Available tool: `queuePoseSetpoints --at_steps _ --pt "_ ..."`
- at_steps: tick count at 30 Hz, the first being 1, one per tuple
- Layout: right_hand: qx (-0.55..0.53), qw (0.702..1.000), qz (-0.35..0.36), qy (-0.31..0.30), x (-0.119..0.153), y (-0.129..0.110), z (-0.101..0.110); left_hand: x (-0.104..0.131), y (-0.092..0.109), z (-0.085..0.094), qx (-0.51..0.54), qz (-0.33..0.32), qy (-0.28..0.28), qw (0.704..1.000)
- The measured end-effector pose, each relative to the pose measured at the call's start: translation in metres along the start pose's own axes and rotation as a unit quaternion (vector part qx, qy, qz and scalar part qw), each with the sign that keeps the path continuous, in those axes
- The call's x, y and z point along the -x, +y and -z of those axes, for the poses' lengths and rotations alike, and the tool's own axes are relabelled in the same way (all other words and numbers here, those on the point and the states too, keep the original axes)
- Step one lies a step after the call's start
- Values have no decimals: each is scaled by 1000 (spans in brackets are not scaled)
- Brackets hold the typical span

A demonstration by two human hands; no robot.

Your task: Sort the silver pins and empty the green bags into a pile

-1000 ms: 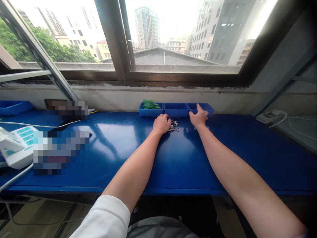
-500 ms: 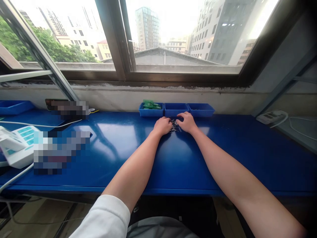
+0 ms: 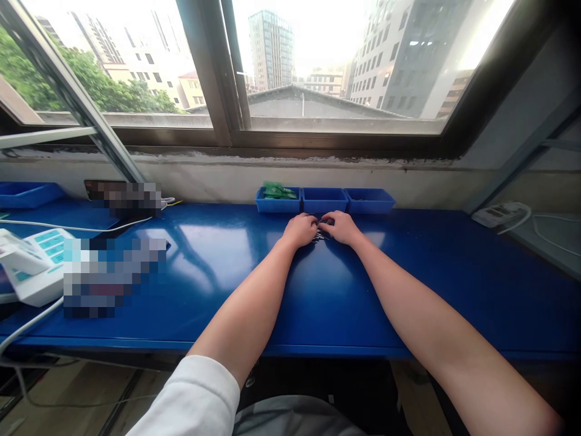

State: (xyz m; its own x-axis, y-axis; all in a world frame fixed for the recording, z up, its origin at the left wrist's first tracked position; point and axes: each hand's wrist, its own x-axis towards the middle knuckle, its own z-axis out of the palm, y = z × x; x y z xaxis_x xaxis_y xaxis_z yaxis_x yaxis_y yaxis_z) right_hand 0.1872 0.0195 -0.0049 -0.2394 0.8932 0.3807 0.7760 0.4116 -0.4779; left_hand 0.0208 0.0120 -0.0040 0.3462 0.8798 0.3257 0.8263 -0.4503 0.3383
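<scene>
A small heap of thin, shiny metal pins (image 3: pixel 319 236) lies on the blue table, too small for me to tell their exact kind. My left hand (image 3: pixel 300 231) rests at the heap's left side, fingers curled in on the pins. From the right, my right hand (image 3: pixel 340 227) closes over the upper part of the heap, thumb and fingertips bent together. The two hands nearly meet, and they hide part of the pins. Just behind them stand three blue bins: the left bin (image 3: pixel 261 203) with green packets (image 3: pixel 278 191), the middle bin (image 3: pixel 325 201) and the right bin (image 3: pixel 371 202).
The blue tabletop (image 3: pixel 227 303) runs up to the wall under a window. At the left are a white device (image 3: pixel 39 284), cables and another blue tray (image 3: pixel 29 195). A white power strip (image 3: pixel 494 215) with a cord sits at the far right.
My right hand's fingers have come down and inward from spread to bent at the pins, covering more of the heap. My left hand has hardly moved.
</scene>
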Motion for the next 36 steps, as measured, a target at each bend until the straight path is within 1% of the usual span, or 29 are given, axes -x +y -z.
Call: queuePoseSetpoints --at_steps 5,10,16,19,22,24,27,32,36 --pt "0 1000 -8 1 -1 3 -2 -1 0 -1 10 -14 -3 1000" --pt "-19 1000 -3 11 0 1 0 -1 0 -1 17 -25 -5 1000" --pt "-68 997 -4 43 2 -1 3 2 3 2 30 -21 4 999" --pt "-101 992 -3 80 1 -3 5 3 5 3 36 -26 25 999" --pt "-148 983 -4 108 1 -6 6 4 6 4 46 -43 52 997" --pt "-192 975 -4 107 1 -8 6 4 8 5 55 -61 64 995" --pt "-256 961 -7 103 0 -9 5 4 9 5 63 -74 69 993" --pt "-343 934 -31 97 -2 -6 3 3 8 6 68 -63 93 991" --pt "-391 913 -62 101 -2 -5 3 2 7 6 50 -44 107 992"
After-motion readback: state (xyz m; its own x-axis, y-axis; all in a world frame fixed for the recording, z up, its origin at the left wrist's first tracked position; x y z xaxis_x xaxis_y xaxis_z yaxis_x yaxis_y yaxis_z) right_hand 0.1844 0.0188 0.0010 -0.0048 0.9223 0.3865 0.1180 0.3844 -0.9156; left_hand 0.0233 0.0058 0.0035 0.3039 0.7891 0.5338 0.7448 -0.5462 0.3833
